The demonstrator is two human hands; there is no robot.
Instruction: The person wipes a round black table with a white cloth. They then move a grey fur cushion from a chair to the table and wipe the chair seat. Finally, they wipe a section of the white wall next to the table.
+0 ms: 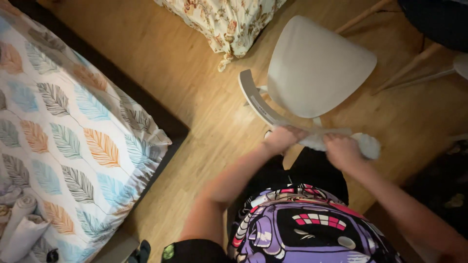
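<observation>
Both my hands are on a white cloth (366, 144) held against the curved backrest (253, 100) of a white chair (317, 68). My left hand (282, 138) grips one end of the cloth at the backrest rail. My right hand (342, 151) clutches the other end, with a fluffy bunch of cloth sticking out to its right. The chair seat lies just beyond my hands, seen from above.
A bed with a leaf-patterned sheet (63, 131) fills the left side, with rolled white towels (22, 221) at its near corner. A floral cloth (224, 19) hangs at the top. Wooden floor (195, 83) lies between. Chair legs (414, 63) stand at the right.
</observation>
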